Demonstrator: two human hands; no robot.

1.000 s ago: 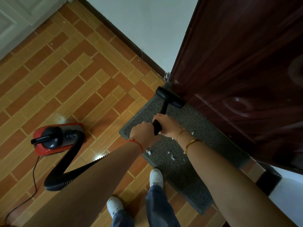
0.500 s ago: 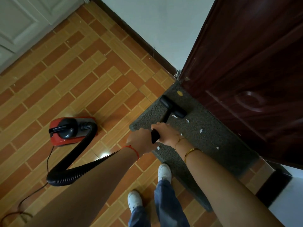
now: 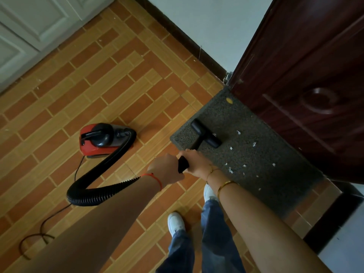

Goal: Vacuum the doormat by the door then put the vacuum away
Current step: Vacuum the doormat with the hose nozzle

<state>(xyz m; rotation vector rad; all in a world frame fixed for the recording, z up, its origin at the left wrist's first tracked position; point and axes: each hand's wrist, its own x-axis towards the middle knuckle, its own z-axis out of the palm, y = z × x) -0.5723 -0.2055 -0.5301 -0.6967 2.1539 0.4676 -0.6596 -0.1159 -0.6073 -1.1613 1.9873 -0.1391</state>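
Observation:
A dark grey doormat (image 3: 262,154) lies along the foot of a dark brown door (image 3: 307,81), with white scraps scattered over its middle. Both hands grip the black vacuum wand (image 3: 183,163): my left hand (image 3: 166,168) on the near side, my right hand (image 3: 197,162) just beyond it. The black nozzle head (image 3: 205,133) rests on the mat's left part. A ribbed black hose (image 3: 102,174) curves back to the red and black vacuum body (image 3: 98,139) on the tiled floor to the left.
A thin black power cord (image 3: 45,231) trails over the tiles at lower left. White cabinet doors (image 3: 29,26) stand at upper left. A pale wall with dark skirting (image 3: 199,48) meets the door. My feet in white shoes (image 3: 175,223) stand near the mat's edge.
The nozzle has been drawn back from the door's foot toward me over the mat. The view has shifted, so the vacuum body and mat appear further right.

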